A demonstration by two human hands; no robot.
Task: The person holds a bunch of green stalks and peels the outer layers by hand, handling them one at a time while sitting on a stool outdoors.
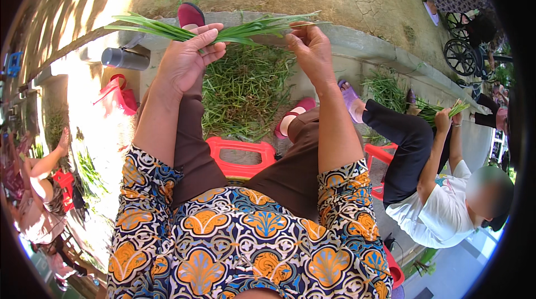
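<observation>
My left hand (pixel 194 45) grips a bunch of long, flat green leaves (pixel 255 31), which look like garlic chives. The stem ends stick out to the left, and the tips spread to the right. At those tips, the thumb and fingers of my right hand (pixel 312 50) are pinched together on a few thin blades. Below the bunch, between my feet, a pile of loose cut greens (pixel 247 89) covers the ground. My red shoe (pixel 191 15) shows just behind the leaves. The front of a red plastic stool (pixel 240 156) is visible between my legs.
A low concrete curb (pixel 351 41) runs across the front. On the left are a grey flask (pixel 125 58) and a red bag (pixel 117 96). At right, a seated person (pixel 435 211) holds another bunch of greens (pixel 431 112). A wheelchair (pixel 460 57) stands farther off.
</observation>
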